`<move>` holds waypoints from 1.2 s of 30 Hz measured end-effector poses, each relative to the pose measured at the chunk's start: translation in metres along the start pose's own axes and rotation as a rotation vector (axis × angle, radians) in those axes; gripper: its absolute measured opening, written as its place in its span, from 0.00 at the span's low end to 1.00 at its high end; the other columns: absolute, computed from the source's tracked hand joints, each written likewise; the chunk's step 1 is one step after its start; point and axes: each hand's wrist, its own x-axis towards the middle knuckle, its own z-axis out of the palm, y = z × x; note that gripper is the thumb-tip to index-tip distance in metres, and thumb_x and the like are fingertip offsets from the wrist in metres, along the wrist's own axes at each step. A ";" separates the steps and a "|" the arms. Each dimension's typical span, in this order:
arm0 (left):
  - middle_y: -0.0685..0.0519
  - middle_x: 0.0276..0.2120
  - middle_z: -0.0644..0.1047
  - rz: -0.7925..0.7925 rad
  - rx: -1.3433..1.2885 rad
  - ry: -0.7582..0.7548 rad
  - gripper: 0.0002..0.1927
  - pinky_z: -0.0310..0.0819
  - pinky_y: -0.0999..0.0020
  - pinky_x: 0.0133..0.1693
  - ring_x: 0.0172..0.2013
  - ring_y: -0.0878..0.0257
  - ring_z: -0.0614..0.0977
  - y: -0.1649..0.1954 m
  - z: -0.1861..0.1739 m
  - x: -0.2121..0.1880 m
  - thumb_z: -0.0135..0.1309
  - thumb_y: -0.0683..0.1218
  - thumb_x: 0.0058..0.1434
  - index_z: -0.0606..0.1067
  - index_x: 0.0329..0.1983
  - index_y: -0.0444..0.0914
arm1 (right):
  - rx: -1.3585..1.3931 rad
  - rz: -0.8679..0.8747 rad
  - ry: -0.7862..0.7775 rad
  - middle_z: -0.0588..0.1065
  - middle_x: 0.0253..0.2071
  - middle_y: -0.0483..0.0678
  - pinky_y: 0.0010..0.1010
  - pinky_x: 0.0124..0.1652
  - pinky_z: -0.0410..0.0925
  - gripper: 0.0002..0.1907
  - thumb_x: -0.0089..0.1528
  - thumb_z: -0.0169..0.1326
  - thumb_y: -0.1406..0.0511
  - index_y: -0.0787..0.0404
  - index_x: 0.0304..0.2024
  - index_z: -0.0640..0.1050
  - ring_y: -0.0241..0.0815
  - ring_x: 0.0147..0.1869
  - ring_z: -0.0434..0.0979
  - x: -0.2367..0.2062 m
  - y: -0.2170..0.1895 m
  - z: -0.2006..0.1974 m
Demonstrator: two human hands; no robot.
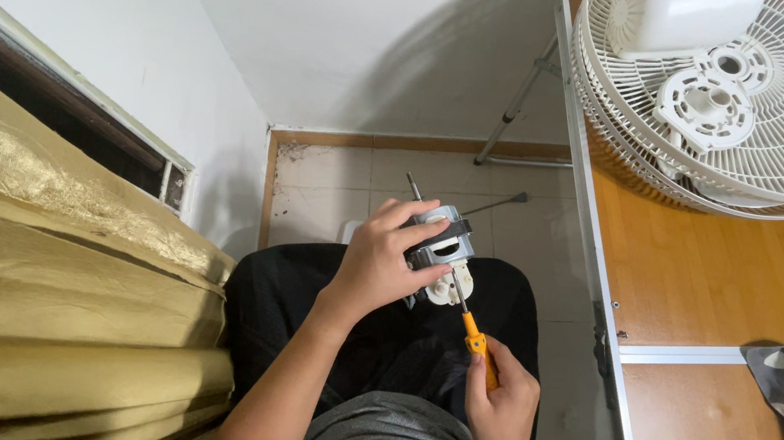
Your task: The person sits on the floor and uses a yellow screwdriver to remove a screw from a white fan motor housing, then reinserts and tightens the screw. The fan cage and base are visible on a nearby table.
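Head view: left hand (pixel 377 260) had its grip closed round a small grey metal fan motor with a white plastic end piece (pixel 441 254), held over the lap above the tiled floor. Right hand (pixel 501 406) gripped an orange-handled screwdriver (pixel 471 327), tip at the white end piece (screw itself too small to see). Step looked like working a screw; next move would call for steady tip seating. White wire fan grilles (pixel 777 130) sat on the wooden surface (pixel 708 272).
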 end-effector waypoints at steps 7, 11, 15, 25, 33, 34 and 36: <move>0.51 0.54 0.79 -0.005 0.004 0.000 0.26 0.79 0.61 0.49 0.46 0.56 0.79 0.000 0.003 0.001 0.73 0.48 0.46 0.83 0.49 0.37 | 0.016 -0.059 0.059 0.78 0.28 0.49 0.27 0.29 0.68 0.12 0.59 0.58 0.69 0.67 0.44 0.81 0.37 0.26 0.77 0.003 -0.001 -0.005; 0.51 0.55 0.79 -0.014 -0.007 -0.003 0.27 0.80 0.62 0.49 0.48 0.55 0.80 -0.001 0.003 0.001 0.73 0.48 0.46 0.82 0.50 0.37 | 0.026 -0.055 0.053 0.77 0.28 0.49 0.26 0.29 0.68 0.13 0.58 0.60 0.70 0.67 0.45 0.81 0.37 0.27 0.77 0.004 -0.003 -0.006; 0.51 0.55 0.78 -0.004 0.038 -0.013 0.27 0.79 0.60 0.50 0.48 0.55 0.79 -0.001 0.003 0.001 0.73 0.49 0.46 0.82 0.51 0.37 | 0.055 -0.127 0.072 0.78 0.33 0.48 0.25 0.33 0.70 0.15 0.58 0.60 0.71 0.67 0.48 0.80 0.36 0.32 0.79 0.003 -0.007 -0.005; 0.51 0.56 0.78 -0.005 0.041 -0.009 0.27 0.79 0.60 0.50 0.48 0.55 0.79 -0.001 0.005 0.001 0.72 0.49 0.47 0.82 0.50 0.37 | 0.085 -0.154 0.110 0.76 0.34 0.50 0.26 0.36 0.70 0.13 0.59 0.58 0.74 0.68 0.48 0.80 0.39 0.35 0.78 0.004 0.005 -0.011; 0.52 0.56 0.78 -0.041 0.013 -0.017 0.27 0.80 0.62 0.49 0.47 0.56 0.79 -0.003 0.007 0.002 0.73 0.49 0.46 0.82 0.51 0.37 | 0.378 -0.198 0.215 0.74 0.45 0.54 0.27 0.47 0.73 0.09 0.64 0.52 0.76 0.72 0.48 0.74 0.40 0.46 0.78 -0.006 0.025 0.000; 0.52 0.56 0.79 -0.032 0.014 -0.008 0.27 0.79 0.62 0.49 0.47 0.56 0.79 -0.003 0.007 0.002 0.73 0.49 0.46 0.82 0.50 0.37 | 0.403 -0.226 0.231 0.73 0.47 0.55 0.28 0.50 0.73 0.08 0.65 0.52 0.76 0.72 0.47 0.73 0.41 0.49 0.78 -0.007 0.026 0.001; 0.52 0.56 0.79 -0.027 0.011 -0.001 0.27 0.79 0.61 0.50 0.48 0.56 0.79 -0.003 0.007 0.001 0.73 0.49 0.47 0.82 0.51 0.37 | 0.423 -0.275 0.242 0.72 0.50 0.57 0.29 0.53 0.72 0.08 0.66 0.51 0.76 0.72 0.48 0.72 0.42 0.52 0.78 -0.010 0.029 0.003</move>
